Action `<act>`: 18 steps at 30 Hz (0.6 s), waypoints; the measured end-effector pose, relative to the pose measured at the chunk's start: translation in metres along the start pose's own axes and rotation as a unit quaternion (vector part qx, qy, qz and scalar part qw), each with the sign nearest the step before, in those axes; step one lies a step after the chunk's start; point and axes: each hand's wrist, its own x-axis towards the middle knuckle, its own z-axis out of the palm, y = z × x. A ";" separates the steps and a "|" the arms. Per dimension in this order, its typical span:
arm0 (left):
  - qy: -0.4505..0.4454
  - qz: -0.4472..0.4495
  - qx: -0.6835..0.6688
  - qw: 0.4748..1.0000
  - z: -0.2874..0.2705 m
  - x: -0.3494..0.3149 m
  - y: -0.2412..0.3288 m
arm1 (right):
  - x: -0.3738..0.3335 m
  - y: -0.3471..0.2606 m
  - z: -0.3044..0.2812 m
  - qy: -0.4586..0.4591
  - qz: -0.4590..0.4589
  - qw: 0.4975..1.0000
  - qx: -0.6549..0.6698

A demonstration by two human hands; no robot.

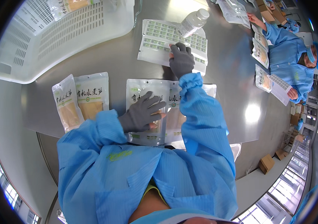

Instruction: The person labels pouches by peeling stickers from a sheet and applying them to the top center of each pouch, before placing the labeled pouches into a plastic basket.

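My left hand (pixel 143 113), in a grey glove with bare tips on some fingers, lies spread over a white food pouch (pixel 148 136) with a clear window. A second pouch (pixel 175 121) sits right beside it, partly under my right sleeve. My right hand (pixel 181 59), gloved the same way, is at a sheet of small green labels (pixel 155 34), its fingers bent and drawn together. What those fingertips hold, if anything, is too small to make out. A white capped bottle (pixel 193 23) rests on the label sheets just beyond that hand.
Two more filled pouches (pixel 91 96) lie to the left on the metal table (pixel 237 80). A white slotted plastic basket (pixel 73 33) stands at the far left, with a pouch in it. At the right, a co-worker in blue (pixel 291 56) handles a label sheet beside several pouches.
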 end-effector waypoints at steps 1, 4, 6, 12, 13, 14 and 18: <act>-0.023 -0.019 0.002 1.000 -0.006 -0.011 -0.001 | 0.006 -0.004 0.009 0.016 -0.005 0.999 -0.038; -0.036 -0.066 0.005 0.997 -0.014 -0.035 0.000 | 0.017 -0.008 0.026 0.021 -0.029 0.995 -0.094; -0.021 -0.084 0.001 0.996 -0.016 -0.037 0.003 | 0.012 -0.014 0.023 -0.003 -0.048 0.996 -0.080; -0.106 -0.091 0.003 0.990 -0.022 -0.042 -0.015 | -0.022 -0.045 -0.009 0.014 0.097 0.957 0.273; -0.099 -0.089 0.034 0.991 -0.028 -0.043 -0.026 | -0.032 -0.055 -0.020 -0.025 0.191 0.879 0.435; -0.093 -0.087 0.064 0.990 -0.039 -0.044 -0.039 | -0.045 -0.063 -0.030 -0.061 0.243 0.826 0.505; -0.236 -0.039 0.070 0.968 -0.030 -0.040 -0.098 | -0.083 -0.097 -0.030 -0.059 0.368 0.621 0.690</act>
